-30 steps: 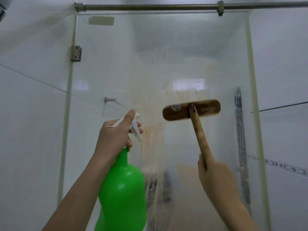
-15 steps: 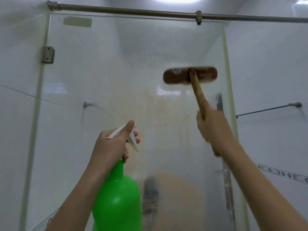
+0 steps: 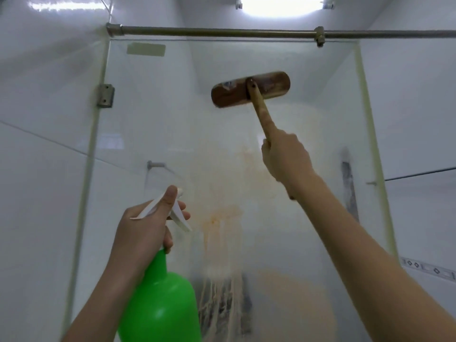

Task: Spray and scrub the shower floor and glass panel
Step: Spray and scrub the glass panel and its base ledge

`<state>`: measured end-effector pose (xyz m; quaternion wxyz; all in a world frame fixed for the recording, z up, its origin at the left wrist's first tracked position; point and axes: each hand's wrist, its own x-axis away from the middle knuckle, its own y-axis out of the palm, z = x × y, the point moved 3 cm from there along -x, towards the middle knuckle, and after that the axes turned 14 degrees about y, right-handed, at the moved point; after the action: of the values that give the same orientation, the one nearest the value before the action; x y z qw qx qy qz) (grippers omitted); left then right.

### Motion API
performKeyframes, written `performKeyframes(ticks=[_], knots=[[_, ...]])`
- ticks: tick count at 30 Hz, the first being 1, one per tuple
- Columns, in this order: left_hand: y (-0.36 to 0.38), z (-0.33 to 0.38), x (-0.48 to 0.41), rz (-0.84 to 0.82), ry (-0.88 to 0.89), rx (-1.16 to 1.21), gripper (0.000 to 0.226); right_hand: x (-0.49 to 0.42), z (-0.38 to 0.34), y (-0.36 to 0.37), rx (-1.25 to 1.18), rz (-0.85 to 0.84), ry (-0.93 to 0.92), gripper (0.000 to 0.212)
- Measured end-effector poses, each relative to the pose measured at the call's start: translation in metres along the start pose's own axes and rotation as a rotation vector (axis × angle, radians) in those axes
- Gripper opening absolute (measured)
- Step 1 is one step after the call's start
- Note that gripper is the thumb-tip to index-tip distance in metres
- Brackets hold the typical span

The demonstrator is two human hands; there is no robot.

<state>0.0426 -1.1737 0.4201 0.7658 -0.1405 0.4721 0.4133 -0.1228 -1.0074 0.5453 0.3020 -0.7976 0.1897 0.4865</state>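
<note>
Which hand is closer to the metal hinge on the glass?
Left. The left hand is below the hinge, slightly right; the right hand is far off to its right.

Home bathroom, shower enclosure: glass panel (image 3: 153, 134) with metal hinge (image 3: 105, 95), steel top rail (image 3: 222, 32), white wall tiles (image 3: 42, 181), ceiling tube light (image 3: 281, 3).
</note>
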Motion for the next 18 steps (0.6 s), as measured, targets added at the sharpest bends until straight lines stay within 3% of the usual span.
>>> performKeyframes(ticks=[4,7,11,16,18], knots=[[-0.022,-0.006,0.0,0.024,0.004,-0.015,0.042,0.112,-0.001,0.022,0.096,-0.142,-0.033,0.075],[-0.034,-0.011,0.003,0.033,-0.014,-0.052,0.045,0.06,-0.051,0.034,0.075,0.016,-0.117,0.075],[-0.046,-0.011,0.013,0.071,-0.001,-0.067,0.05,0.018,-0.088,0.038,-0.014,-0.021,-0.146,0.069],[-0.066,-0.023,0.04,0.078,0.016,-0.135,0.047,0.228,0.015,0.077,-0.175,-0.116,-0.1,0.08],[-0.068,-0.031,0.055,0.087,-0.058,-0.075,0.049,0.27,0.041,0.09,-0.22,-0.175,-0.12,0.07]])
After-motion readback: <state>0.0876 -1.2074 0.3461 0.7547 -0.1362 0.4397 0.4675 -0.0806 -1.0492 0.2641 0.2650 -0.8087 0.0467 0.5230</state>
